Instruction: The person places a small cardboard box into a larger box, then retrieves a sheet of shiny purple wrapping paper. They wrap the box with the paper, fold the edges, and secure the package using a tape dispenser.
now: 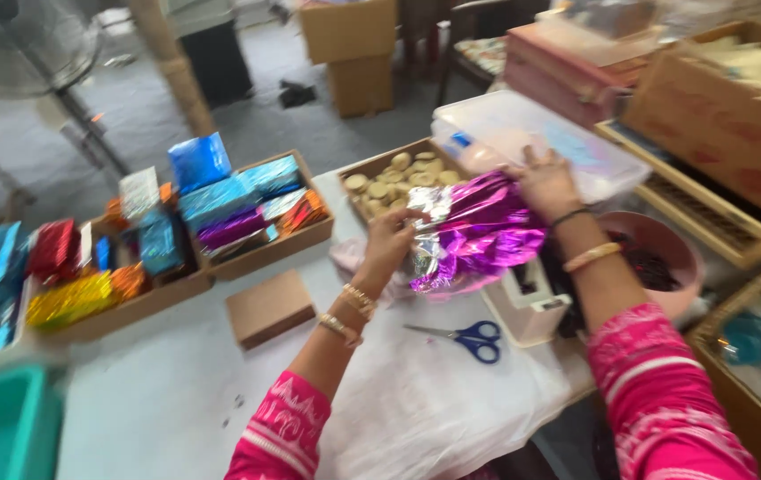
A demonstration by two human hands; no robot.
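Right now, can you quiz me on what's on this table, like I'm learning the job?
1. True or false: both hands hold the shiny purple foil.
2. What tool lies on the white sheet near the left hand?
A. a knife
B. blue scissors
C. a brush
3. Fill in: the tray behind the foil holds round pale ____.

Key:
1. True; the right hand grips its top edge and the left hand its side.
2. B
3. Discs, maybe biscuits; too blurred to be sure.
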